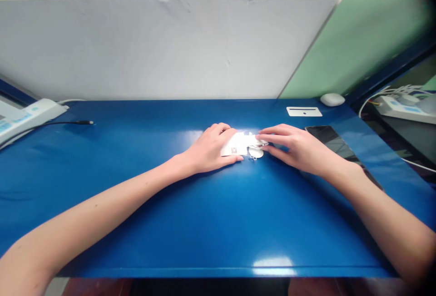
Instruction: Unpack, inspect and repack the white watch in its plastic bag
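A white card [238, 144] with a small printed square code lies low over the blue table. My left hand [215, 147] holds its left side, thumb along the near edge and fingers over the far edge. At the card's right end is a small round white piece [256, 152], with a thin string-like bit below it. My right hand [293, 144] is closed in a pinch there, its fingertips on a thin, shiny piece. Glare on the card and the fingers hide what exactly that piece is.
A dark phone [329, 137] lies partly under my right forearm. Behind it are a white slotted card [304, 111] and a white rounded case [332, 100]. A power strip [30, 114] and black cable [83, 122] are at left; another strip [407, 107] is at right.
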`<state>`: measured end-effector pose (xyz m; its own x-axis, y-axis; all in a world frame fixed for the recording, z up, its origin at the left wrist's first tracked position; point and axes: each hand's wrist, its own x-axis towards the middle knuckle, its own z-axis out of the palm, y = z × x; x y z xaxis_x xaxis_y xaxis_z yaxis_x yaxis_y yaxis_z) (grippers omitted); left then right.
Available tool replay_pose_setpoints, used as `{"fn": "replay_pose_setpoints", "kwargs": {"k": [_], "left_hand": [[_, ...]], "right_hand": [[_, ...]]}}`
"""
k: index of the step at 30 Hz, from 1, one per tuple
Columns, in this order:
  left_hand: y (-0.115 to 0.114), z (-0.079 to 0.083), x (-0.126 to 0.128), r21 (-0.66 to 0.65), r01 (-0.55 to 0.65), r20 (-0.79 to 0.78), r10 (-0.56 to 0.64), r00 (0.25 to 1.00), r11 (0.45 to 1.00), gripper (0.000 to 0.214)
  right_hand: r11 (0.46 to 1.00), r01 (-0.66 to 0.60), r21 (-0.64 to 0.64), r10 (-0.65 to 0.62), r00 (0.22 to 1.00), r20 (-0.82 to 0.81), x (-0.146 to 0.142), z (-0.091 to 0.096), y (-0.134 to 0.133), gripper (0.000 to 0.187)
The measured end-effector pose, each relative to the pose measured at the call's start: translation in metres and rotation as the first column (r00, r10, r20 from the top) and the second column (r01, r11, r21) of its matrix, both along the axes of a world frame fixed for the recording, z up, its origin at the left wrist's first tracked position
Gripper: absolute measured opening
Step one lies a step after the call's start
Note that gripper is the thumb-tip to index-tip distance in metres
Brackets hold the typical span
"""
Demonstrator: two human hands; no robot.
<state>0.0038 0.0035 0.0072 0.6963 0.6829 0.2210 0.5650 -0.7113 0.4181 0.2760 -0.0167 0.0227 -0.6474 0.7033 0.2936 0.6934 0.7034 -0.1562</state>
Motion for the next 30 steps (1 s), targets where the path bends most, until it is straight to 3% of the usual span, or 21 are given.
{"fn": "replay_pose_setpoints", "kwargs": {"k": [5,11,18,30], "left_hand": [[0.000,0.001,0.001,0.001,-0.010,0.001,0.010,1.000,1.000,0.056],[-0.001,0.001,0.001,-0.008,-0.017,0.014,0.017,1.000,1.000,0.058],[0.000,-0.002,0.000,0.023,0.006,-0.002,-0.006,1.000,1.000,0.057],[-0.001,-0.001,0.001,0.024,-0.006,0.007,0.006,1.000,1.000,0.056]], "right_hand": [[0.999,-0.006,-0.047,0.004,0.999,-0.052,-0.009,-0.006,-0.004,0.028],[0.999,0.042,0.034,-0.043,0.999,0.012,-0.022,-0.006,-0.013,0.030],[0.986,0.119,0.121,-0.126,0.990,0.057,-0.010,0.005,-0.009,0.027],[1.000,-0.020,0.000,0.020,0.998,0.051,-0.024,-0.003,-0.014,0.031]]}}
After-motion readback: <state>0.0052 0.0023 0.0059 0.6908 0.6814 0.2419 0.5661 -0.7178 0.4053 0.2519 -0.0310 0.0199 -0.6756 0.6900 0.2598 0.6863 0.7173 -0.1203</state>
